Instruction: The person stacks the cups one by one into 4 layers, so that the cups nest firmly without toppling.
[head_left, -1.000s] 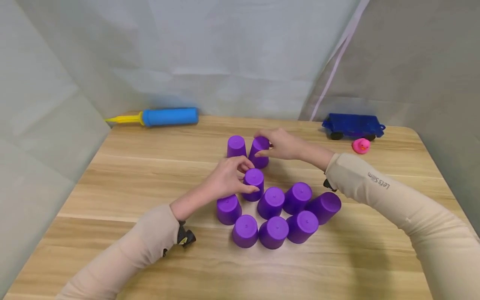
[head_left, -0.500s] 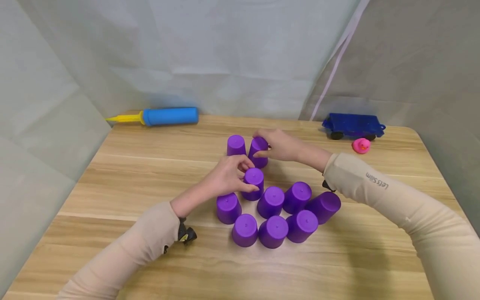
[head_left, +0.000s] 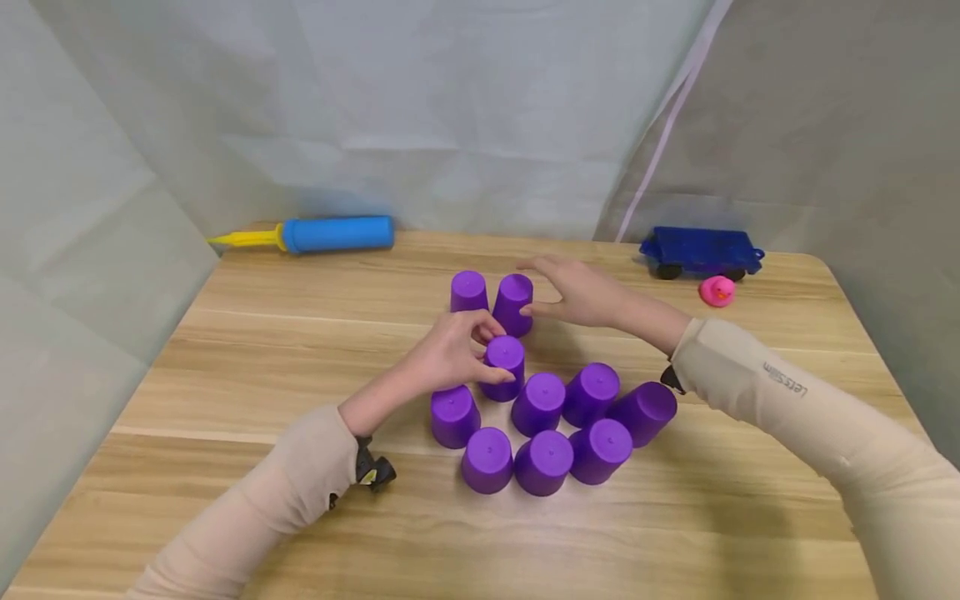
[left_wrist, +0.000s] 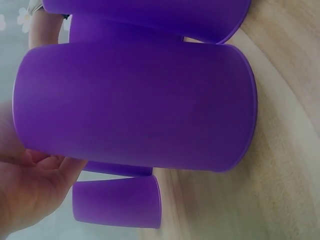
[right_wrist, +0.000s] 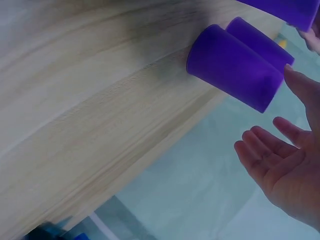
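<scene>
In the head view, my left hand (head_left: 450,350) holds an upside-down purple cup (head_left: 505,365) near its base, thumb on the near side and fingers curled on the far side. The left wrist view has this cup (left_wrist: 135,107) filling its middle, its rim toward the tabletop. My right hand (head_left: 581,293) is spread beside another upside-down purple cup (head_left: 513,305) at the back; in the right wrist view its thumb tip overlaps that cup's (right_wrist: 235,67) base edge, the other fingers apart from it. A further purple cup (head_left: 468,291) stands just left of it, partly hidden behind my left hand.
Several more upside-down purple cups (head_left: 543,463) stand close together toward the front and right on the wooden table (head_left: 315,533). A blue hand pump with a yellow nozzle (head_left: 337,234) lies at the back left. Back right are a blue toy wagon (head_left: 701,250) and a pink rubber duck (head_left: 717,291).
My right hand has let go of the back cup, its fingers spreading and drawing slightly to the right. The left hand keeps its hold, and the cups stay in place.
</scene>
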